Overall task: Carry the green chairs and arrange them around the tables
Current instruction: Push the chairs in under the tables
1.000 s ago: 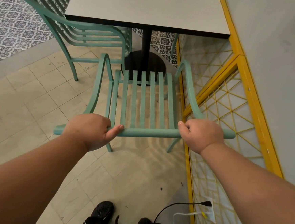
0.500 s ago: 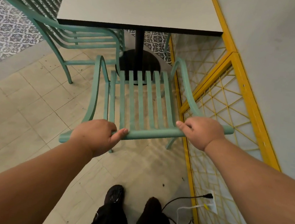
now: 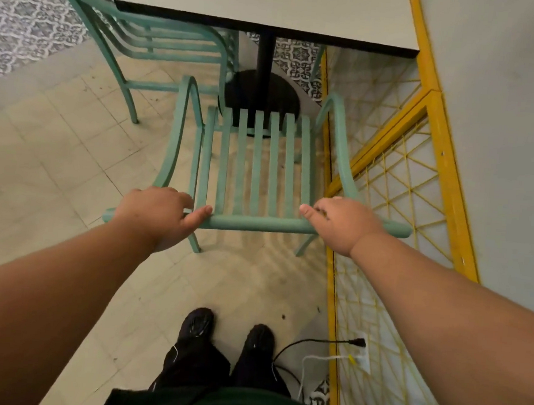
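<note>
At pale square pedestal table | left hand, right hand clamped on slatted mint-green metal chair top rail | shirt lettering cut off, unreadable

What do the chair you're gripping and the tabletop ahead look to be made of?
Chair: probably metal, painted matte mint green; thin bent slats and tubular rails, paint slightly mottled. Both the left hand and the right hand rest on its top rail. Tabletop: likely laminate over board; smooth pale grey face with a dark edge band. Neither is certain by sight alone.
</note>
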`<state>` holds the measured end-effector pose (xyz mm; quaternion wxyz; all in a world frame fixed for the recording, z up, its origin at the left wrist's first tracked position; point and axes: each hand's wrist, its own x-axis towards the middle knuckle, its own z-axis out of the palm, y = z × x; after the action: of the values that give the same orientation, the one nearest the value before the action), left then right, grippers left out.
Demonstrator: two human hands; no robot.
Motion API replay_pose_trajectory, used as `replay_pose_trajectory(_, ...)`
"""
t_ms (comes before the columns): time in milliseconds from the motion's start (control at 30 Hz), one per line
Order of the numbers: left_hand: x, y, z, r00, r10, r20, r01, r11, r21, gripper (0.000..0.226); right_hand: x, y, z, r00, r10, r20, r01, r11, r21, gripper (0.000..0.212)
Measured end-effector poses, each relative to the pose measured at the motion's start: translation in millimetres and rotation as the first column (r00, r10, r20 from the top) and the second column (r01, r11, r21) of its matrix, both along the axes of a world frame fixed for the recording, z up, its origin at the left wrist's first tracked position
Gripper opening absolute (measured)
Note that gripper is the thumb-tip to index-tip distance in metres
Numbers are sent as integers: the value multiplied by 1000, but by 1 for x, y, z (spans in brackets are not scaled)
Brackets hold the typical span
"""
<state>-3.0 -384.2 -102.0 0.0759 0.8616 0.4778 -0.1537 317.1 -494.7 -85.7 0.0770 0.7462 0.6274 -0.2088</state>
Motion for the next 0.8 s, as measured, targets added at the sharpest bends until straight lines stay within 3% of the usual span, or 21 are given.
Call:
replay_pose_trajectory(67, 4, 1, -1, 1000, 15, -7, -15, 999, -47, 89, -1, 1, -2, 999, 1, 42, 2, 998, -62, 74)
replay_pose_trajectory(267, 8, 7, -4, 1000, -7, -25, 6, 999, -39, 85, 5, 5, -7, 993, -19, 116, 21, 1000, -14, 72)
replay_pose_trajectory(800, 56, 43, 1, 996, -64, 55, 67, 997, -46, 80, 48, 40, -10, 986, -63, 157, 62, 998, 16, 68)
